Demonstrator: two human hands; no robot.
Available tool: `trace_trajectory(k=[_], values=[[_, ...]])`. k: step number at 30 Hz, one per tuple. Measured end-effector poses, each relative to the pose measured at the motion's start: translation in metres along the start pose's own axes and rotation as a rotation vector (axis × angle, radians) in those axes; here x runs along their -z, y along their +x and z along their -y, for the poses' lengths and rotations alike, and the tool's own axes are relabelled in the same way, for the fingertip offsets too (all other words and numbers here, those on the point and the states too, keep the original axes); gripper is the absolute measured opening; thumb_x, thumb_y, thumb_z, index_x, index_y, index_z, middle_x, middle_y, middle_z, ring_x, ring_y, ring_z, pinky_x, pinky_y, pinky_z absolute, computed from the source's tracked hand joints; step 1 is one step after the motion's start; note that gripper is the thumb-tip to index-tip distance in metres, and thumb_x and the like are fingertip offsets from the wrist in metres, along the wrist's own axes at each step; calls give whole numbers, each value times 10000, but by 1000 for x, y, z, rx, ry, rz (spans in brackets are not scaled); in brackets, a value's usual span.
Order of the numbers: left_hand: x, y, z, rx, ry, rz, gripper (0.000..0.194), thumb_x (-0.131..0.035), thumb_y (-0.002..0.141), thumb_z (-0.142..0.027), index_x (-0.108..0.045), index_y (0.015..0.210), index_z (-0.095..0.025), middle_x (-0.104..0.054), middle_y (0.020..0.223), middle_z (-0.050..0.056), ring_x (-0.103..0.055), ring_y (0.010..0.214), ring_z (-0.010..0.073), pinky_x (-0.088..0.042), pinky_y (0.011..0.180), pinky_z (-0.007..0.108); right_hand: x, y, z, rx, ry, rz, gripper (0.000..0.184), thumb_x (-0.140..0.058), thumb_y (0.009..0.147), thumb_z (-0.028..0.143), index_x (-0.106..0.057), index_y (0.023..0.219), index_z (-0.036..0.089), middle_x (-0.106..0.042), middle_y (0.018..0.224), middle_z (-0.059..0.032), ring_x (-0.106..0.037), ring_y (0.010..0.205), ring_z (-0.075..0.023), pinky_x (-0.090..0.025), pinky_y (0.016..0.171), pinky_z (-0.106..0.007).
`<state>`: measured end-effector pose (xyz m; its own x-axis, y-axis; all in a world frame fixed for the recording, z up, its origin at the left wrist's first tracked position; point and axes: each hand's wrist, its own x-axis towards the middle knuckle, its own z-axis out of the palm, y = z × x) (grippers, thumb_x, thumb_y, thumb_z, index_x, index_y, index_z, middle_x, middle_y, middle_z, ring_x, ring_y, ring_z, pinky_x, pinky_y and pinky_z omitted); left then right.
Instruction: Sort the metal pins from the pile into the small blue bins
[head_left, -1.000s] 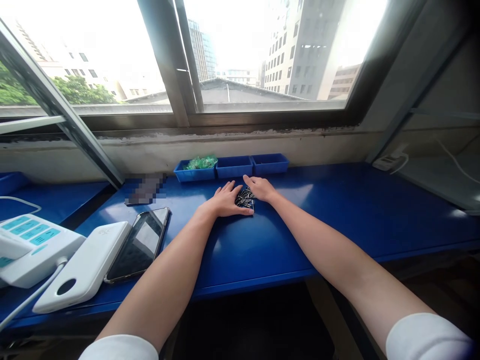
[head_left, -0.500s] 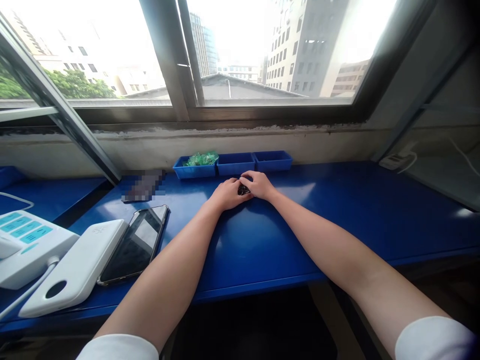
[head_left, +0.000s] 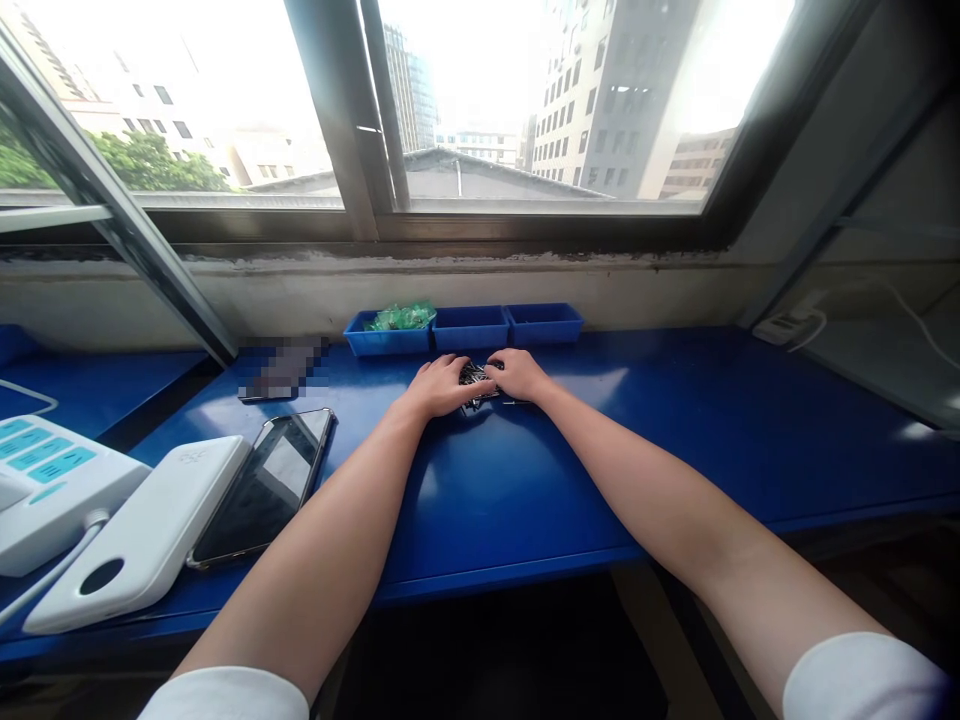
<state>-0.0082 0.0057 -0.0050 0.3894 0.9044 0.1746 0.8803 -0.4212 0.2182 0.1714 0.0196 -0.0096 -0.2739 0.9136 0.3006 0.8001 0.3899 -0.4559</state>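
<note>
Small pieces [head_left: 474,375] partly hidden (kind unclear); dark item [head_left: 281,370] blurred; power strip [head_left: 52,515] cut off

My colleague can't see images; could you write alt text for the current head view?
A person's left hand and right hand flank a pile of small metal pieces on a blue table. Behind stand three blue trays, the leftmost holding green plastic; a phone and a white power bank lie at left.

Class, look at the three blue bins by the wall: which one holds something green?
The leftmost blue bin: crumpled green material rises above its rim, while no green shows in the middle bin or the right bin.
</note>
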Motion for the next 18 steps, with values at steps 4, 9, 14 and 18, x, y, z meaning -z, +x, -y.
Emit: trace_trajectory(k=[4,9,14,18], values=[[-3,1,-1,-58,-9,-18,727,-403,780,-682,-505,1286,-170,-503,1339,133,-460,1219,329,-347,1000,413,-1,0,-1,22,15,-20,242,-513,835,287,-706,941,187,-704,1018,-61,-625,967,-203,-441,848,-272],[0,1,-7,-138,-69,-31,654,-452,760,-677,-578,1170,-182,-628,1134,102,-582,1028,292,-442,863,350,0,-1,0,16,36,-45,209,-540,829,283,-701,931,198,-713,979,-43,-638,930,-186,-457,830,-266],[3,0,-10,-121,-92,-36,649,-485,748,-660,-577,1186,-189,-619,1171,96,-570,1061,285,-438,892,341,2,-4,2,41,68,-89,192,-560,822,252,-698,943,197,-715,975,-34,-639,923,-174,-466,831,-264],[3,-1,-10,-124,-110,-43,643,-497,743,-653,-587,1186,-196,-618,1183,89,-570,1067,278,-437,908,338,4,-4,2,51,96,-110,164,-589,802,245,-708,903,197,-719,951,-31,-643,910,-177,-470,835,-274]])
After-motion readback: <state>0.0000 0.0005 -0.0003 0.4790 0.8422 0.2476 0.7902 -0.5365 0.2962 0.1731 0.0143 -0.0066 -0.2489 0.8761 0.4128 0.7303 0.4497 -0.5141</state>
